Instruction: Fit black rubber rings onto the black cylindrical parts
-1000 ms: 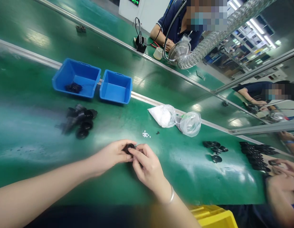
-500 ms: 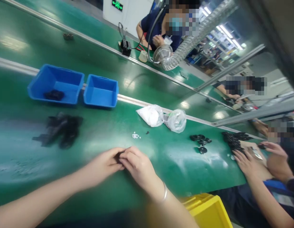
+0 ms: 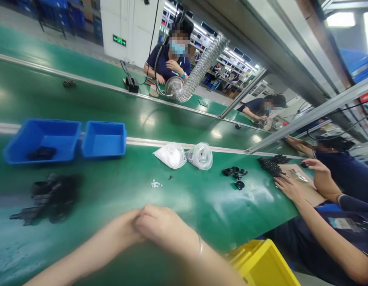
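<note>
My left hand [image 3: 128,226] and my right hand [image 3: 160,224] meet low in the middle of the head view, over the green table [image 3: 118,194]. The right hand's closed fingers cover the left hand's fingertips, and blur hides whatever lies between them. The left fingers are mostly hidden. Beyond the hands lie a small cluster of white pieces [image 3: 156,184] and a few tiny dark pieces [image 3: 170,177]. A pile of black parts [image 3: 54,196] spreads to the left. Several round black parts [image 3: 236,172] sit to the right.
Two blue bins [image 3: 49,139] [image 3: 104,140] stand at the back left. Clear bags, one with white pieces [image 3: 172,155] and one beside it [image 3: 201,156], lie mid-table. A yellow bin [image 3: 265,264] is at the lower right, near a co-worker's hands [image 3: 291,188].
The view has tilted up and shifted, so the table items sit lower and further left. My right hand now covers more of the left fingers, and the dark piece between them no longer shows.
</note>
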Demonstrator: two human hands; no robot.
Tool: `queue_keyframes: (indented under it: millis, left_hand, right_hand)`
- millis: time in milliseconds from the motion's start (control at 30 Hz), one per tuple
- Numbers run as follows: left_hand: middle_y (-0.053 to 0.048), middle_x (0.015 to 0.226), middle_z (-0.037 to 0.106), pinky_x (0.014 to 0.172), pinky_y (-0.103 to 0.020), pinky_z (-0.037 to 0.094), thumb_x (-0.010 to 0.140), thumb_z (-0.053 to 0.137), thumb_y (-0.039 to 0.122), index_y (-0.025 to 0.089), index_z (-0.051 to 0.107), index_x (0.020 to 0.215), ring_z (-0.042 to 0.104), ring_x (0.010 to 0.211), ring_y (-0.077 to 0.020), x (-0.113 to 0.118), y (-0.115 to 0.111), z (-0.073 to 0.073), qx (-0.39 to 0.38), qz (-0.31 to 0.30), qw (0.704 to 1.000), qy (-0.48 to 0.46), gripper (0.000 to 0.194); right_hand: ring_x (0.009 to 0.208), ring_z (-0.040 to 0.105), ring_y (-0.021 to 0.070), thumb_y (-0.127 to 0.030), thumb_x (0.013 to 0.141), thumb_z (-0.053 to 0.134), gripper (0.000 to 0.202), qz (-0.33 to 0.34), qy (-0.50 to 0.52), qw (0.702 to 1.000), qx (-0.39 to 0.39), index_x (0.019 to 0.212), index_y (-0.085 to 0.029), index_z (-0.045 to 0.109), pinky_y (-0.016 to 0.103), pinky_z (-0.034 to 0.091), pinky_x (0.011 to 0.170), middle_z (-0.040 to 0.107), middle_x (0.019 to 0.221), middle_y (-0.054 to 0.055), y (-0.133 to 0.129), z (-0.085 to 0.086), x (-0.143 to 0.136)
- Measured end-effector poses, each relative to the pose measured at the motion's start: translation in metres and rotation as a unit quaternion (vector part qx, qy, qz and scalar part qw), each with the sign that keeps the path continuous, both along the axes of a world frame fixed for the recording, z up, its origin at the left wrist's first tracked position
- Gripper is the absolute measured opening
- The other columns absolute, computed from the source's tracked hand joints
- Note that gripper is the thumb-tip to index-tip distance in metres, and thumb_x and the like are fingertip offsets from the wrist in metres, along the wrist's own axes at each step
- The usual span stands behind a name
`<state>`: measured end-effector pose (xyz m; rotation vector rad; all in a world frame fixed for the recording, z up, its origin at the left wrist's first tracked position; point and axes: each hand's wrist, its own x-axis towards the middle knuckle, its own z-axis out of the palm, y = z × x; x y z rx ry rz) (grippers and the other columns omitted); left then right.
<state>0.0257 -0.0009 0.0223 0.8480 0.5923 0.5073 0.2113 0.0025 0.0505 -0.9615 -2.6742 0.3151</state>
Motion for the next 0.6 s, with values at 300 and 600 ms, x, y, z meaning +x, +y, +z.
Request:
queue_keyframes:
  millis: [300,600]
  left_hand:
    - [-0.007,0.108,0.067,0.102,-0.045,0.044,0.071,0.08,0.034,0.023,0.071,0.104,0.055,0.118,-0.0317,-0.002,-0.001,0.006,-0.006,0.029,0.999,0.022,0.036]
    - [-0.007,0.101,0.068,0.097,-0.044,0.047,0.072,0.079,0.035,0.025,0.072,0.102,0.057,0.114,-0.032,-0.002,0.0,0.009,0.001,0.056,0.998,0.028,0.033]
  right_hand:
    - [0.073,0.059,0.0107,-0.024,0.096,0.051,0.012,-0.01,0.096,0.995,-0.028,0.092,-0.021,0.061,0.019,0.045,0.06,0.061,0.085,0.002,0.002,-0.011,0.0]
    - [0.065,0.056,0.0097,-0.023,0.093,0.054,0.01,-0.072,0.118,0.989,-0.048,0.085,-0.021,0.061,0.019,0.046,0.058,0.058,0.082,0.0,-0.001,-0.021,-0.006]
